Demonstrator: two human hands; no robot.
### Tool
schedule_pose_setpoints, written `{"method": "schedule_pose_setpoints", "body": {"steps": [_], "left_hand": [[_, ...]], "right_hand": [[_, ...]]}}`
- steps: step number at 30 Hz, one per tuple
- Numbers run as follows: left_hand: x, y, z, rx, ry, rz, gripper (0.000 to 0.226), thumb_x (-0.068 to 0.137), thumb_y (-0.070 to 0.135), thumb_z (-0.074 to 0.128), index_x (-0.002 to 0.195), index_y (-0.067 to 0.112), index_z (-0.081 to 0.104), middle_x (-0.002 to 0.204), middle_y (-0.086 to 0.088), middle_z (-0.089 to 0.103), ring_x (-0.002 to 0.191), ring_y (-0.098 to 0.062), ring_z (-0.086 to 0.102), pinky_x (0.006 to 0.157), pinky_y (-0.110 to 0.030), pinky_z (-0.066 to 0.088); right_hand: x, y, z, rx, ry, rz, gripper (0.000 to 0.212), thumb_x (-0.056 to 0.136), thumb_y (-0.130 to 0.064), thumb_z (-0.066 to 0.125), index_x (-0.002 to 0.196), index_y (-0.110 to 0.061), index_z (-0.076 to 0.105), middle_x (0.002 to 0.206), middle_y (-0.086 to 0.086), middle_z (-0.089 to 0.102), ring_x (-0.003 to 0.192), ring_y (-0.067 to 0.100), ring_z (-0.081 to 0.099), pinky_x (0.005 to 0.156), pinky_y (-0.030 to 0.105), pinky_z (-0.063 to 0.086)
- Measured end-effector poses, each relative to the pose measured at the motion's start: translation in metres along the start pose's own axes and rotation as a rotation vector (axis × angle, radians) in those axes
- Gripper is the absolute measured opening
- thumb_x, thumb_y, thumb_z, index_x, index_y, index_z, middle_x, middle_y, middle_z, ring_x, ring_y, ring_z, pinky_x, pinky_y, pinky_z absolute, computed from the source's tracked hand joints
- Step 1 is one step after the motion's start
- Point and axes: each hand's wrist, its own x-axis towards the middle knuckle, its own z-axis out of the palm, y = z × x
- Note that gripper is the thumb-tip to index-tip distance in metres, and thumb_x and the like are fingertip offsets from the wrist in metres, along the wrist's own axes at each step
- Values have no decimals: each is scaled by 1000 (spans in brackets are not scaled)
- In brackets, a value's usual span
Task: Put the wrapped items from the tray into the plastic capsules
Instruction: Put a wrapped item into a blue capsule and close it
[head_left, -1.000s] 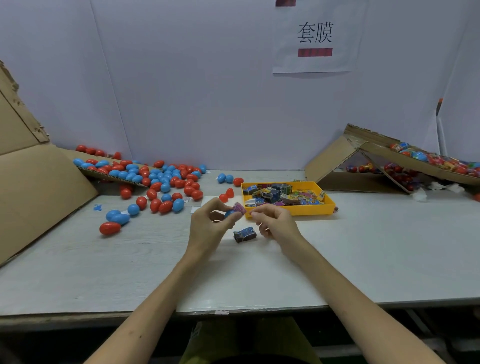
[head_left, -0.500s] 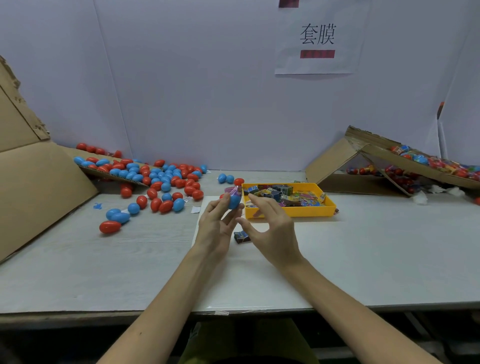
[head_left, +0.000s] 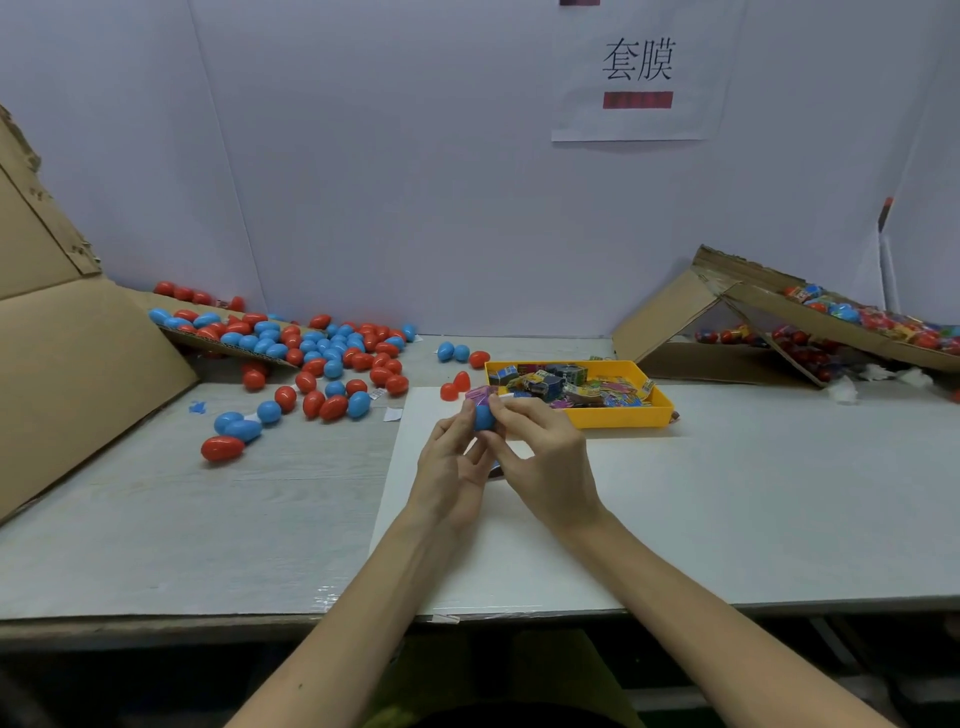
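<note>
Just off the near-left corner of the yellow tray (head_left: 613, 418), above the bench (head_left: 753, 493), your left hand (head_left: 452, 467) grips a blue capsule (head_left: 483, 417) in curled fingers. Your right hand (head_left: 545, 457) pinches the same capsule's upper side. A purple wrapped item (head_left: 479, 393) protrudes from its top. Loose capsules (head_left: 322, 358), red and blue, lie well left of the tray.

wall sign (head_left: 638, 73) (printed characters), cardboard (head_left: 78, 364), perhaps tissue (head_left: 841, 391)

Blue capsule (head_left: 483, 417): upright, pinched between left hand (head_left: 454, 467) and right hand (head_left: 545, 462).
Pink packet (head_left: 479, 393): stuck out of the capsule's top.
Tray (head_left: 623, 418): yellow, heaped with colourful packets (head_left: 566, 387).
Loose capsules (head_left: 332, 358): red and blue, closed, scattered left of the tray.
Red halves (head_left: 454, 387): two, near its left end.
</note>
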Motion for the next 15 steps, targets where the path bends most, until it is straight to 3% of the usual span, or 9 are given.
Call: {"method": "schedule_pose_setpoints", "body": {"steps": [2, 5, 10, 15], "left_hand": [[-1, 0, 0, 19, 3, -10, 23, 95, 25, 61, 106, 5, 62, 96, -8, 73, 83, -18, 73, 76, -33, 59], [-3, 0, 1, 6, -10, -18, 19, 97, 23, 58, 103, 6, 64, 95, -9, 73, 83, -18, 73, 60, -28, 58], [-5, 2, 2, 27, -10, -25, 31, 95, 27, 60, 117, 5, 65, 105, -9, 73, 95, -20, 71, 76, -30, 58], [-5, 3, 3, 0, -9, -63, 29, 94, 26, 60, 115, 9, 68, 106, -7, 74, 95, -19, 73, 74, -28, 59]], "right_hand": [[0, 1, 0, 3, 11, -13, 33, 78, -12, 79, 109, -2, 73, 100, 10, 71, 89, 24, 68, 76, 36, 57], [0, 2, 0, 16, 26, -28, 29, 82, -14, 73, 108, -1, 73, 98, 11, 70, 87, 24, 67, 74, 37, 58], [0, 1, -1, 38, 16, -42, 24, 85, -12, 71, 106, 0, 73, 98, 13, 70, 85, 27, 67, 71, 41, 59], [2, -2, -4, 69, -11, -2, 33, 87, -7, 70, 120, -1, 68, 106, 11, 69, 94, 24, 67, 79, 36, 59]]}}
